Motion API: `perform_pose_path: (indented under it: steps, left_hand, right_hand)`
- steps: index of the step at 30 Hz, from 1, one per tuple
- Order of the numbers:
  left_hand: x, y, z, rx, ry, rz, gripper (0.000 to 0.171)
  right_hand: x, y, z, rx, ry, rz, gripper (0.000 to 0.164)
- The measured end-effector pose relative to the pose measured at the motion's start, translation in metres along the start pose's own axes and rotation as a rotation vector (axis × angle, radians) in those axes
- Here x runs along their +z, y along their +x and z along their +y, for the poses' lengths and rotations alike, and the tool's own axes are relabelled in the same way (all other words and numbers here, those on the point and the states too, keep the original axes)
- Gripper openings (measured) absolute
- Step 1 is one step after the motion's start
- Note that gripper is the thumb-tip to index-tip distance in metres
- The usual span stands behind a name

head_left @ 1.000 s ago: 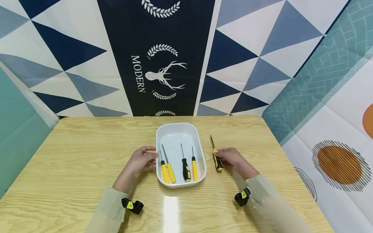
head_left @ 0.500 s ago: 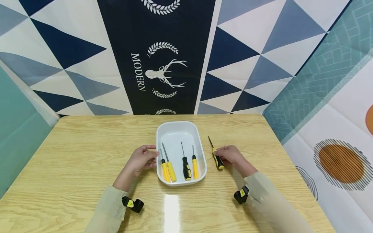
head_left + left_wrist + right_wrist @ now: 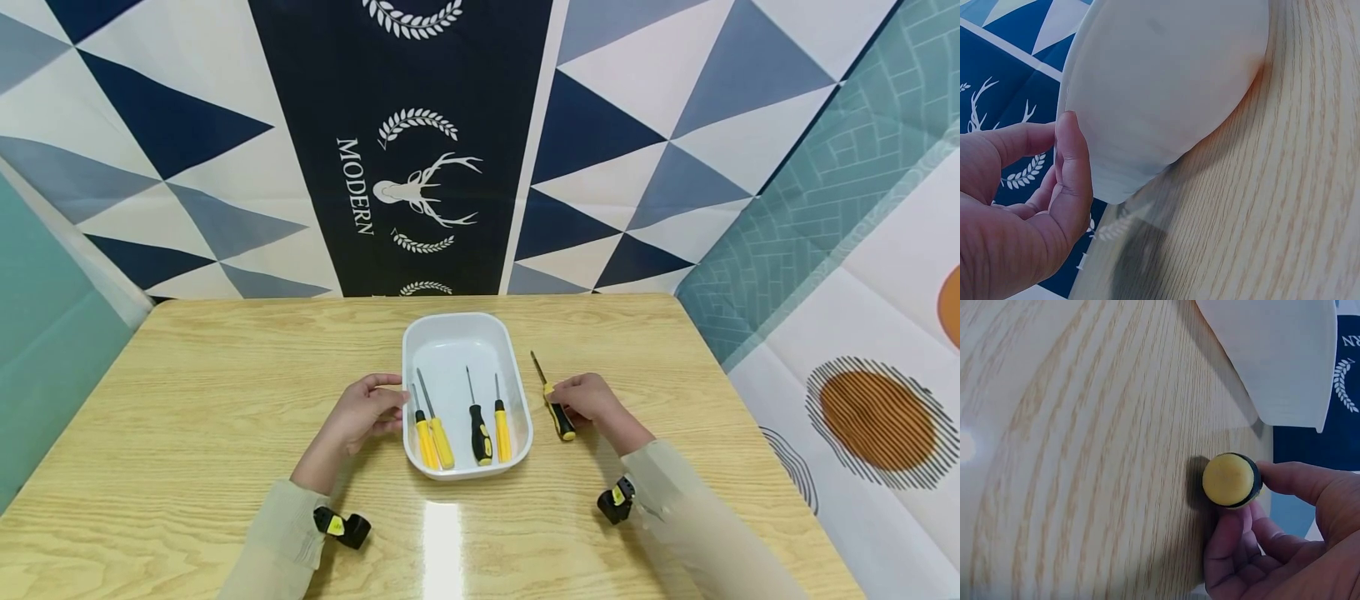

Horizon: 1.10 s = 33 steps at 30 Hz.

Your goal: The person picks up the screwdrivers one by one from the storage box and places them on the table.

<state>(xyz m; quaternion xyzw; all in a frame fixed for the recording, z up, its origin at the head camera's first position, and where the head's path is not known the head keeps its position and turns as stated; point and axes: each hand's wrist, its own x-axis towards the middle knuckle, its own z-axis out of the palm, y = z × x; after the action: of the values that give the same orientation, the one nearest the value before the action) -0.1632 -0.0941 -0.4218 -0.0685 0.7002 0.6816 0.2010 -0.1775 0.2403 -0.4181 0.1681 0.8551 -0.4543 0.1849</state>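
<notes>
“Head view first: what was in hand?”

“One slim-shafted black-and-yellow screwdriver point(image 3: 558, 415), just right of a deep, rounded white plastic tray point(image 3: 450, 354). The right hand point(image 3: 589, 398) pinched its handle; well apart from it, the left hand point(image 3: 367, 417) pinched the tray's left rim.”

“And inside the tray?”

“Two yellow-handled screwdrivers point(image 3: 441, 443) at the left, one black-handled screwdriver with yellow patches point(image 3: 480, 437) and one black-collared yellow screwdriver point(image 3: 502, 435) at the right.”

“How heavy was the held one?”

“Light, I judged, with most weight probably in the thick handle.”

“Left wrist view?”

“It showed the tray's outer wall above the pale wood-grain table point(image 3: 1285, 187), the rim between the digits. Smooth plastic like that was probably light, fairly stiff and a little slick, so the rim was the surest hold.”

“Right wrist view?”

“The handle's round yellow end, thumb and fingertips around it. I couldn't tell whether it touched the table. It looked hard and unlikely to break; mid-handle seemed the best hold, clear of the narrow shaft.”
</notes>
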Motion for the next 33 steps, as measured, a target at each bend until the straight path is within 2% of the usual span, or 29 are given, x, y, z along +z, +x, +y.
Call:
perform_pose_path:
  steps: [15, 33]
  left_hand:
    - [-0.0017, 0.0035, -0.0003, -0.003, -0.007, 0.005, 0.042]
    - [-0.0013, 0.0007, 0.0004, -0.001, -0.028, -0.026, 0.045]
  right_hand:
    - [-0.0021, -0.0002, -0.0046, 0.007, 0.007, -0.006, 0.036]
    - [-0.005, -0.0063, -0.0057, -0.003, -0.001, 0.0, 0.035]
